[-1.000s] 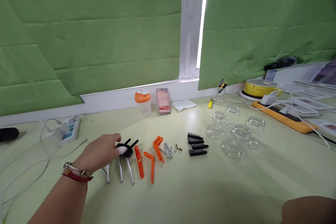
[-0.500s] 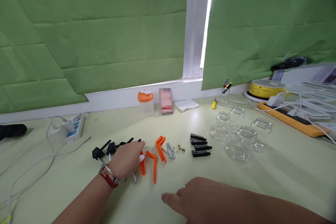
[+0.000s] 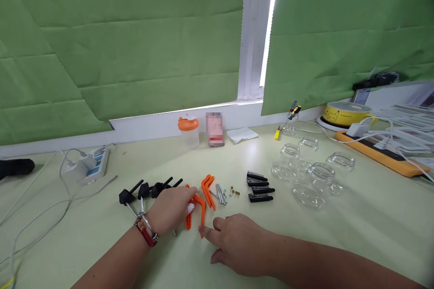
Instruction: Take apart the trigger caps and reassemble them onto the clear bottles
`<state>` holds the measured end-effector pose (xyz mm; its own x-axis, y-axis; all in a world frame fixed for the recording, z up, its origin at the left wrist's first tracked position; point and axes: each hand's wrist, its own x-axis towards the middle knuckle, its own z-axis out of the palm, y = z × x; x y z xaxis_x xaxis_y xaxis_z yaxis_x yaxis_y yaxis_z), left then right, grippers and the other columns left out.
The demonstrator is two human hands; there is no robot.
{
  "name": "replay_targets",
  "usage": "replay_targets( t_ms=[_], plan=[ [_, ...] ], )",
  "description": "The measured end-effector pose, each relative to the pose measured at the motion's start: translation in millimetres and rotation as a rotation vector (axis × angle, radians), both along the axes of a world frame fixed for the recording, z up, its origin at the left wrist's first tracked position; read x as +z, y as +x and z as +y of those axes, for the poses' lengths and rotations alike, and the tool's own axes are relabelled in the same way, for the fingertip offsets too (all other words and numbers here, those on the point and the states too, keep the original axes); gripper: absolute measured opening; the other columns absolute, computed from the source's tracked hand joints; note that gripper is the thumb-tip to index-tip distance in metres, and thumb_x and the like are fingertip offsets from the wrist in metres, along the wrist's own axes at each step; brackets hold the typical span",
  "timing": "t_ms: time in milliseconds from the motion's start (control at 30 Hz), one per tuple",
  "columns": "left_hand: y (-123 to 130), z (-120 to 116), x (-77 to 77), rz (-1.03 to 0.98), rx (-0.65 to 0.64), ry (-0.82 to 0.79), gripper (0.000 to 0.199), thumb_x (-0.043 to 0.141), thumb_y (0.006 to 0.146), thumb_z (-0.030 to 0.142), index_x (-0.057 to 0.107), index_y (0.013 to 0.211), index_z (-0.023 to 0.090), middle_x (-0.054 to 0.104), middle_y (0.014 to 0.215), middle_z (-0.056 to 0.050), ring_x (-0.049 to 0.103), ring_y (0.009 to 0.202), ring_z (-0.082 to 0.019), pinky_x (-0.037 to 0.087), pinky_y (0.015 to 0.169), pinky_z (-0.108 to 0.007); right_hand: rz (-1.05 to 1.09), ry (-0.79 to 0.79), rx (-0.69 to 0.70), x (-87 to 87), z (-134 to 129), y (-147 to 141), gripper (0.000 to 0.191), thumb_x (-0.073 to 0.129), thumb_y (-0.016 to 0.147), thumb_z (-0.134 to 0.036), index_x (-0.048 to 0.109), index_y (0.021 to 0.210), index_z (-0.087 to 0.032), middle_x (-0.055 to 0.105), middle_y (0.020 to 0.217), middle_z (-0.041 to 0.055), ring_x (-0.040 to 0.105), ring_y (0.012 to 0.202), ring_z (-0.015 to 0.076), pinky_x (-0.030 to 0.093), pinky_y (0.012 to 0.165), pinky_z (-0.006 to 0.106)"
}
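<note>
My left hand (image 3: 172, 210) reaches over the left pair of orange bent levers, its fingers closed at the upper end of one orange lever (image 3: 202, 213). A second orange lever (image 3: 188, 221) shows partly beneath that hand. My right hand (image 3: 239, 243) has its index fingertip at the same lever's lower end, with the thumb apart and nothing held. Just beyond lie two more orange levers (image 3: 207, 190) side by side. Left of my left hand are black knobs (image 3: 126, 196) with rods, some partly covered. Metal screws (image 3: 221, 194) and small brass-coloured pieces (image 3: 233, 191) lie to the right.
Several black spring-fitted parts (image 3: 260, 188) and clear glass jars (image 3: 320, 185) stand to the right. At the back are an orange-lidded cup (image 3: 189, 133), a white tissue (image 3: 242, 135) and screwdrivers in a jar (image 3: 290, 122). Cables and a power strip (image 3: 98, 167) occupy the left.
My left hand has shifted right, from the nearer orange lever toward the one beside it. My right hand has moved up and left, bringing its index finger to that lever's lower end.
</note>
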<state>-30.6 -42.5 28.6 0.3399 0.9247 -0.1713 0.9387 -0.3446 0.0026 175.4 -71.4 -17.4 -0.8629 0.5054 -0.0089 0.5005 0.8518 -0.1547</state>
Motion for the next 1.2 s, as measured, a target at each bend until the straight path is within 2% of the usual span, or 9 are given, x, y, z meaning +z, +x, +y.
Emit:
replay_targets(
  t_ms=[200,367,500,633,733,867,1000,1100,1200],
  plan=[
    [2.4,1.6,-2.9,0.021,-0.013,0.025,0.019,0.041,0.079,0.017,0.058,0.071,0.021,0.063,0.073,-0.004,0.058,0.066,-0.019,0.031,0.055,-0.028,0.019,-0.016,-0.002,0.8,1.1,0.1,0.048,0.048,0.089,-0.047,0.048,0.128,-0.019,0.065,0.099,0.0078,0.064,0.074,0.0221,0.044,0.057,0.029],
    [-2.5,1.3,-3.1,-0.107,-0.004,-0.049,0.016,0.044,0.077,0.018,0.059,0.075,0.022,0.062,0.079,-0.002,0.057,0.071,-0.017,0.033,0.058,-0.027,0.002,-0.048,-0.038,2.1,1.0,-2.7,0.029,0.049,0.089,-0.042,0.056,0.105,-0.018,0.063,0.096,0.0068,0.062,0.072,0.0205,0.042,0.056,0.028],
    [-7.9,0.7,-0.8,-0.169,-0.034,-0.108,0.012,0.045,0.076,0.02,0.057,0.073,0.021,0.06,0.081,-0.001,0.055,0.071,-0.017,0.036,0.06,-0.027,0.028,-0.11,-0.067,2.4,2.2,-3.4,0.025,0.049,0.088,-0.038,0.056,0.1,-0.017,0.062,0.099,0.0077,0.061,0.075,0.0207,0.042,0.059,0.029],
    [-11.3,0.3,1.4,-0.258,-0.026,-0.107,0.008,0.044,0.075,0.018,0.052,0.075,0.021,0.058,0.08,-0.001,0.05,0.068,-0.015,0.036,0.061,-0.027,0.161,-0.252,-0.179,2.1,3.9,-1.9,0.017,0.052,0.085,-0.033,0.056,0.093,-0.018,0.062,0.095,0.0054,0.059,0.077,0.0184,0.042,0.063,0.027],
    [-10.3,1.2,-0.4,-0.386,0.018,-0.125,0.008,0.043,0.072,0.016,0.049,0.075,0.021,0.051,0.07,0.002,0.044,0.063,-0.014,0.034,0.057,-0.025,0.248,-0.323,-0.227,0.5,4.1,-1.1,0.013,0.054,0.083,-0.029,0.056,0.091,-0.018,0.062,0.092,0.0047,0.058,0.078,0.0174,0.043,0.067,0.025],
    [-3.8,3.2,-5.2,-0.619,0.11,-0.217,0.006,0.045,0.068,0.016,0.047,0.073,0.02,0.043,0.064,0.005,0.038,0.056,-0.011,0.032,0.053,-0.023,0.27,-0.321,-0.212,-2.2,3.0,-2.9,0.017,0.057,0.081,-0.031,0.059,0.091,-0.017,0.061,0.095,0.0059,0.058,0.081,0.0186,0.044,0.07,0.027],
    [1.0,1.1,-5.9,-0.669,0.214,-0.243,0.008,0.045,0.062,0.013,0.047,0.067,0.019,0.041,0.059,0.006,0.036,0.053,-0.01,0.031,0.051,-0.023,0.241,-0.261,-0.202,-5.3,1.8,-6.2,0.021,0.054,0.081,-0.03,0.062,0.096,-0.017,0.062,0.096,0.0059,0.059,0.078,0.019,0.045,0.068,0.027],
    [0.7,-1.8,-3.5,-0.693,0.207,-0.259,0.004,0.047,0.065,0.015,0.049,0.065,0.018,0.044,0.059,0.005,0.037,0.053,-0.01,0.033,0.052,-0.023,0.233,-0.211,-0.179,-9.2,1.4,-7.6,0.023,0.048,0.084,-0.025,0.063,0.098,-0.017,0.063,0.094,0.0065,0.059,0.077,0.0187,0.045,0.068,0.028],
    [-0.6,-2.3,-2.2,-0.803,0.149,-0.305,0.008,0.054,0.069,0.02,0.055,0.076,0.018,0.047,0.065,0.005,0.041,0.058,-0.01,0.036,0.054,-0.023,0.25,-0.199,-0.172,-12.8,1.1,-8.0,0.027,0.044,0.085,-0.023,0.062,0.104,-0.015,0.063,0.097,0.0089,0.059,0.08,0.0195,0.046,0.072,0.029]
  ],
)
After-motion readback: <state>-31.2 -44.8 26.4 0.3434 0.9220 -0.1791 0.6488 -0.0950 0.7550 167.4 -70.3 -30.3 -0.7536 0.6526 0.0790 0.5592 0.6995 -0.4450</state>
